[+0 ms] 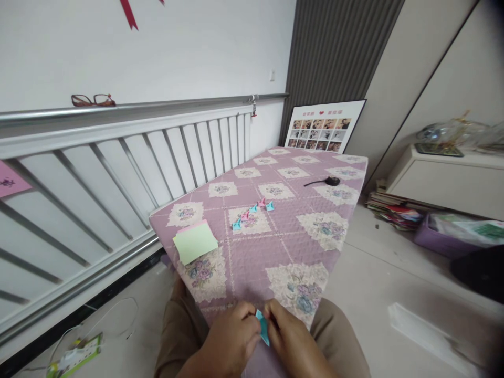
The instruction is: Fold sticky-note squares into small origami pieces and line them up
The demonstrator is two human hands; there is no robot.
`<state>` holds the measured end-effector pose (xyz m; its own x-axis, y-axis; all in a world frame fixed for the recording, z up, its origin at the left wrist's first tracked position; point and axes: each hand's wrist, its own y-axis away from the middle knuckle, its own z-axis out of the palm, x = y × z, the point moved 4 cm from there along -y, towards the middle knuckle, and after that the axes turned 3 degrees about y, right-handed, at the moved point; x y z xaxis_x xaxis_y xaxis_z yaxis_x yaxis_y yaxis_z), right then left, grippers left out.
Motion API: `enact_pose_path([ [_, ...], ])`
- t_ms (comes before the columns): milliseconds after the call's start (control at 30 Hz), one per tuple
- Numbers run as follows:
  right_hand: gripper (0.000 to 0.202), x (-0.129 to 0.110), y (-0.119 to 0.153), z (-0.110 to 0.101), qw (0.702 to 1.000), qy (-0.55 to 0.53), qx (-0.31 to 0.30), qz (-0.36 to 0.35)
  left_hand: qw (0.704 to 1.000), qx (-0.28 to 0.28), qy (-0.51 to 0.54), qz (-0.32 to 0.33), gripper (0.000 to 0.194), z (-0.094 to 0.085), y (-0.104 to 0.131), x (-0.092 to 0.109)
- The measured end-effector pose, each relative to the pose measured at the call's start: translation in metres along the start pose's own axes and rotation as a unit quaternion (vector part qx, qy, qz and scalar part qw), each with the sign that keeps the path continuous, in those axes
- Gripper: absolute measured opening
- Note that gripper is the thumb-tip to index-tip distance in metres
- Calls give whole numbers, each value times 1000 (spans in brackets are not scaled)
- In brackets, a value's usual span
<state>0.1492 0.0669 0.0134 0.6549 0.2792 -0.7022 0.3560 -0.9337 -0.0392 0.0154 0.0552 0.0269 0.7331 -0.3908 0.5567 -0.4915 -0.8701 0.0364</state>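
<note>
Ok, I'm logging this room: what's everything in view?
Tablecloth: one, purple floral, centre
Folded paper: one, blue, foreground
Small folded papers: five, three blue, two pink, tablecloth
Paper stack: one, green over pink, tablecloth left
Spoon: one, black, tablecloth right
Eyeglasses: one pair, brown, on wall pipe
Radiator: one, white, left
Card: one, pink, radiator
Photo board: one, white, beyond tablecloth
Power strip: one, green and white, floor
Bin: one, purple, right floor
Cabinet: one, white, right
Trouser legs: two, brown, foreground
Left hand: one, bare, foreground
Right hand: one, bare, foreground
</note>
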Motion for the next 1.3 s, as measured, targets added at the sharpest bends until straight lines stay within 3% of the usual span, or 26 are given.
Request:
enact_pose_path([
  [167,23,-3,6,-7,996,11,-56,-72,991,45,116,37,18,-9,1,-4],
  [267,28,-5,7,-13,992,-7,-69,-103,985,50,162,27,18,-16,1,-4],
  [400,3,-6,6,-17,991,-75,-68,-87,970,47,235,-37,8,-14,-1,-6],
  [500,13,-6,5,-16,990,-123,-47,-55,933,66,348,-67,7,-2,-4,-9],
  [633,18,-2,3,-11,986,-163,-28,-16,850,104,511,-76,29,18,-8,-12],
  [700,16,1,2,-8,985,-170,-15,12,831,125,533,-97,35,25,-9,-13],
  [800,12,7,2,-4,978,-203,17,50,828,152,526,-117,39,30,-8,-14],
  [900,16,11,1,-3,958,-269,56,84,844,160,497,-123,43,30,-7,-14],
  [1067,25,9,-1,-3,930,-354,16,94,874,151,444,-126,48,31,-8,-14],
  [1167,31,12,-1,-3,923,-366,8,118,877,148,439,-128,49,32,-8,-14],
  [1300,34,15,0,-3,911,-385,13,145,880,123,435,-147,27,31,-7,-16],
])
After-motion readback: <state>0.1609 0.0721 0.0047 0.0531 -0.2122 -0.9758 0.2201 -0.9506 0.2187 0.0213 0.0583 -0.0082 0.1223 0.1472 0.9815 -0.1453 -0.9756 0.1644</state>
